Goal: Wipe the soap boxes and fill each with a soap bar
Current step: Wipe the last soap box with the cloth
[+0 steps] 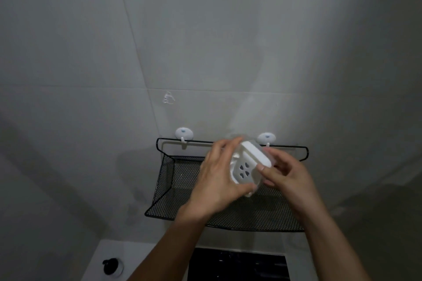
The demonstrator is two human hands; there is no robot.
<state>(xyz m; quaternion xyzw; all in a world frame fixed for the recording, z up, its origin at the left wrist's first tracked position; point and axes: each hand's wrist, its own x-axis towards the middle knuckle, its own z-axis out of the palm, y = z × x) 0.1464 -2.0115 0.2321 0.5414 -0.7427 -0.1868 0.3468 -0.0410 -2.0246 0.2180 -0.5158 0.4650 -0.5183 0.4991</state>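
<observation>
White soap bar seemingly enters soap box, both hands holding.

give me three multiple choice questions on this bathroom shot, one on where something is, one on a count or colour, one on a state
1. Where is the soap box?
A. Held in front of the mesh shelf
B. Lying on the floor
C. Hanging from a hook

2. How many round white wall hooks hold the shelf rail?
A. One
B. Two
C. Four

3. What is the soap bar doing?
A. Still wrapped
B. Lying flat in the shelf
C. Tilted at the box's edge, pinched by the right hand

Answers: 1 A, the left hand grips it there; 2 B, one hook and a second; 3 C, it leans over the rim.
</observation>
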